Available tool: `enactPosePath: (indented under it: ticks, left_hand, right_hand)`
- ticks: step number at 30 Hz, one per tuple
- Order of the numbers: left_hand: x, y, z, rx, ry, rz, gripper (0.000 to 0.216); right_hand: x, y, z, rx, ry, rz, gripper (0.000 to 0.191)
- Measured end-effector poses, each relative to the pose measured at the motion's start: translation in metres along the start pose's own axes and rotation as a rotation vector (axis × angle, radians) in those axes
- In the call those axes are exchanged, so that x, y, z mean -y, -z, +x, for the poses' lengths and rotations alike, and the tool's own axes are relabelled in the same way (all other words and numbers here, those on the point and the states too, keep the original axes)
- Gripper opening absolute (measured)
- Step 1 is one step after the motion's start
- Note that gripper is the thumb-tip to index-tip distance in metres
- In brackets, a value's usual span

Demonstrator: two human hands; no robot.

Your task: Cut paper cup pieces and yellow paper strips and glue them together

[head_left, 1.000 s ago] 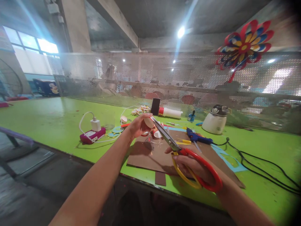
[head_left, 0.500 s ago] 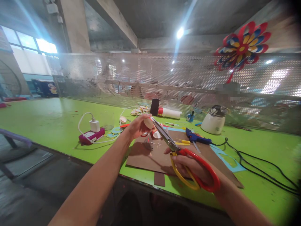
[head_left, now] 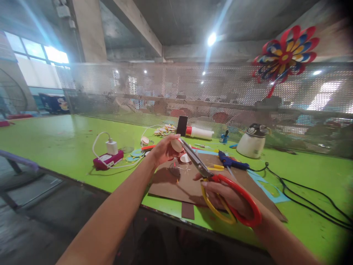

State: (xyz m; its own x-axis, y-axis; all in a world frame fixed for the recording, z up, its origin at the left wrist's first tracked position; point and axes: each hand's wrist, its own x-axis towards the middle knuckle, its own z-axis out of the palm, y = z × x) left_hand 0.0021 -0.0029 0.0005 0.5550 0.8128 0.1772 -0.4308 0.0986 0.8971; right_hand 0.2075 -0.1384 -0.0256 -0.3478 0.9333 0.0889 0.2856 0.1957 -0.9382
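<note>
Over the brown board (head_left: 168, 184), right hand (head_left: 229, 195) is gripping red-and-yellow scissors (head_left: 196, 162), tips pointing toward ten o'clock; there, left hand (head_left: 163, 150) is pinching a pale disc (head_left: 177, 146). Blade contact is looking unclear; steadying the disc is probably helping.

- You are in what looks like a craft workshop, under bare grey concrete beams (head_left: 140, 27).
- Your long, bright-green tabletop (head_left: 55, 140) carries a dark-blue glue gun (head_left: 234, 162), a flat brown board (head_left: 171, 187) and light-blue cut sheet scraps (head_left: 260, 179).
- You have large metal scissors with red and yellow handles (head_left: 196, 159).
- Facing you: a grey perforated screen (head_left: 110, 84) and a red, blue and yellow flower-shaped ornament (head_left: 286, 57).
</note>
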Motion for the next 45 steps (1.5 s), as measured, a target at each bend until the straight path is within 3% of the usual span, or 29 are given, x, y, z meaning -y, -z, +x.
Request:
enactPosePath:
  ticks: [23, 33, 39, 41, 45]
  left_hand:
    - [-0.001, 0.001, 0.002, -0.019, -0.073, 0.133, 0.039]
    - [0.0, 0.007, 0.005, -0.03, -0.106, 0.025, 0.032]
    - [-0.005, 0.011, 0.004, -0.043, -0.176, -0.093, 0.028]
    - [-0.005, 0.01, 0.004, -0.041, -0.183, -0.117, 0.026]
    - [-0.004, 0.01, 0.003, -0.008, -0.205, -0.165, 0.024]
  right_hand:
    - [-0.01, 0.003, 0.001, -0.034, -0.018, 0.001, 0.031]
    - [0.005, 0.006, -0.003, -0.043, -0.045, -0.008, 0.029]
    - [0.001, 0.008, -0.002, 0.024, -0.023, 0.178, 0.028]
    - [-0.002, 0.008, 0.0, 0.016, 0.006, 0.16, 0.017]
    - [-0.004, 0.008, 0.002, -0.007, 0.05, 0.081, 0.023]
